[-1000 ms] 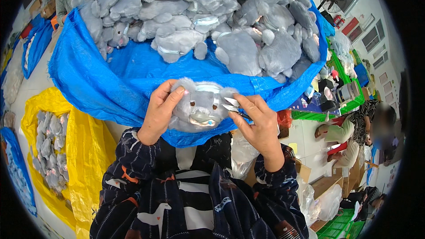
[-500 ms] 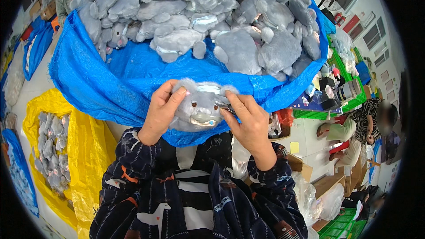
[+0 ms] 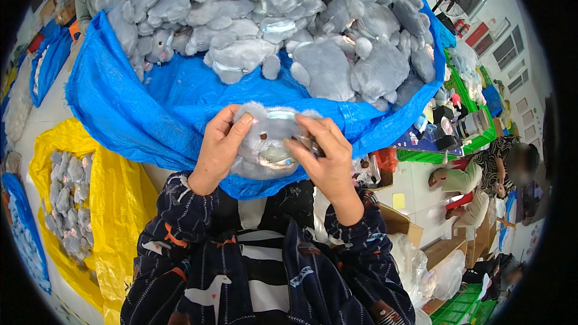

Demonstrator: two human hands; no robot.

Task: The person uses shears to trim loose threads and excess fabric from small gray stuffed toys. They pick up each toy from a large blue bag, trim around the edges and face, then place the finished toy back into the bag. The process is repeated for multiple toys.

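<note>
In front of my chest I hold a grey plush animal toy (image 3: 277, 126) face up, with round fluffy ears, a brown eye, a pale muzzle and a light strip across its top. My left hand (image 3: 221, 149) pinches its left-side ear between thumb and fingers. On the other side my right hand (image 3: 328, 159) is closed near the second eye, which the fingers hide. A small dark metal tool (image 3: 310, 143) shows partly between those fingers; its kind is unclear. The toy is held over the near edge of a blue woven sheet (image 3: 174, 129).
Many similar grey plush toys (image 3: 325, 69) are heaped on the blue sheet ahead. To the left stands a yellow sack (image 3: 120, 204) with small grey pieces inside. Green crates (image 3: 478, 135), cardboard boxes (image 3: 400, 222) and a seated person (image 3: 503, 162) are on the right.
My right hand has shifted slightly left over the toy's face, and its fingers now cover the right-side eye. My left hand keeps its hold on the ear.
</note>
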